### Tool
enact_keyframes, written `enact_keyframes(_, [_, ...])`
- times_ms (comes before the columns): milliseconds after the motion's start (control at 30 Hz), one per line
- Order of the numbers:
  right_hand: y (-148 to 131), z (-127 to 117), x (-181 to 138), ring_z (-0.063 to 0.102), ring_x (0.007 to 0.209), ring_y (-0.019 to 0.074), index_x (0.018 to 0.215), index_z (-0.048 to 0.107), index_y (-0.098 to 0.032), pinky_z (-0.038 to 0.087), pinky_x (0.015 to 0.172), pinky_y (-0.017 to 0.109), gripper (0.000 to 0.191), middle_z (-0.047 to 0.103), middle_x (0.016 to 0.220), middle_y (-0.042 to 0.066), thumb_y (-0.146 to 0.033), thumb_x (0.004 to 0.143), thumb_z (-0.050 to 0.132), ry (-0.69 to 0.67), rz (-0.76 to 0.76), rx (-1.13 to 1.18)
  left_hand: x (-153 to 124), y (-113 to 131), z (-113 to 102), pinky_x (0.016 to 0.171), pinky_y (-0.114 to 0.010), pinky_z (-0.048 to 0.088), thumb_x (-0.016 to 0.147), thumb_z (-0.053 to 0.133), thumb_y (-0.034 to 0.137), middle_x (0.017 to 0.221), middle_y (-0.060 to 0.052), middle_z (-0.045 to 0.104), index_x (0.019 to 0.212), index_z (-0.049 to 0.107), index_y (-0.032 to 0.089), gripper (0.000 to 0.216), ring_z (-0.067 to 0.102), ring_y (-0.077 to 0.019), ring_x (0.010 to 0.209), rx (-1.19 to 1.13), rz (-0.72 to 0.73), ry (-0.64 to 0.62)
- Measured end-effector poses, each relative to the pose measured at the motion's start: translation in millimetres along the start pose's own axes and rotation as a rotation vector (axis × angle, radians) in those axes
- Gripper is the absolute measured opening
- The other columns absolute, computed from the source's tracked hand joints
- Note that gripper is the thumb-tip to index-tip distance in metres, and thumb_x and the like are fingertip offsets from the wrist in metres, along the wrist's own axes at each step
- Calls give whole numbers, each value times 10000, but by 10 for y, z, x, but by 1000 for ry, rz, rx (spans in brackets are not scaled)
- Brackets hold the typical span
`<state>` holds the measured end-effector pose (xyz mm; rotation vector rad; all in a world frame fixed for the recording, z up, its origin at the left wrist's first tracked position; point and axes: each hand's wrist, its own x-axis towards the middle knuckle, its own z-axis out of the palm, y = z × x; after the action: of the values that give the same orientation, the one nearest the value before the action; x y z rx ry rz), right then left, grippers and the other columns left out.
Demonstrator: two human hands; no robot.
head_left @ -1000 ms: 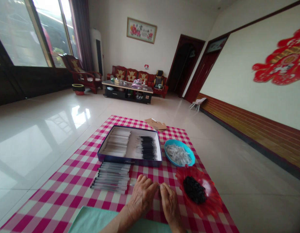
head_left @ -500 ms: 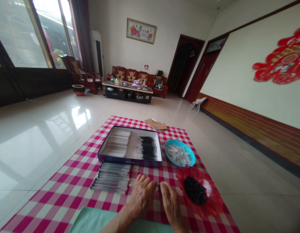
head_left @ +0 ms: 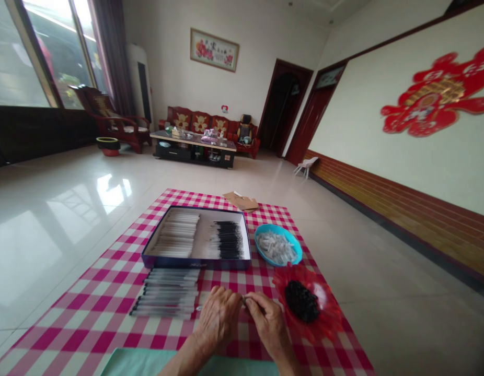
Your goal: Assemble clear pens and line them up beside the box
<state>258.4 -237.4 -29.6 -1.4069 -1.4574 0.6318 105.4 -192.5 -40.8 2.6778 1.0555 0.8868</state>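
Both hands meet over the checked cloth. My left hand is closed around a slim pen, mostly hidden, whose pale end shows left of the knuckles. Thumb and fingers of my right hand pinch at the pen's other end, where a small dark part shows between the hands. To the left lies a row of clear pens with dark ends. Just right of my right hand stands a red wavy-edged dish with small black pieces in it. A light-blue bowl holds clear caps.
Behind the pens, a shallow dark-blue box holds white tubes and black-and-clear refills. Brown cardboard pieces lie at the table's far edge. A pale green cloth is at the near edge.
The view has turned slightly right, so everything sits further left. My right hand has come closer against my left, and less of the dark piece shows between them.
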Motion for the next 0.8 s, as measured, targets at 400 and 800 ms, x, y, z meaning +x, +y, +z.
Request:
enact_keyframes(400, [-93, -665, 146, 675, 745, 194, 944, 628, -185, 532, 686, 273, 192, 713, 838, 66, -310, 833, 534, 153, 27, -262, -11, -44, 33, 733, -341, 353, 944, 367, 181, 740, -18, 586, 919, 575, 216, 212, 521, -185, 718, -76, -4, 83])
enact_keyframes(800, [353, -1739, 331, 616, 713, 160, 769, 692, -217, 443, 664, 245, 282, 638, 775, 45, -214, 850, 422, -86, 49, -1036, -11, -69, 70, 715, -345, 380, 944, 361, 181, 733, -24, 592, 940, 578, 214, 220, 539, -196, 712, -79, 22, 85])
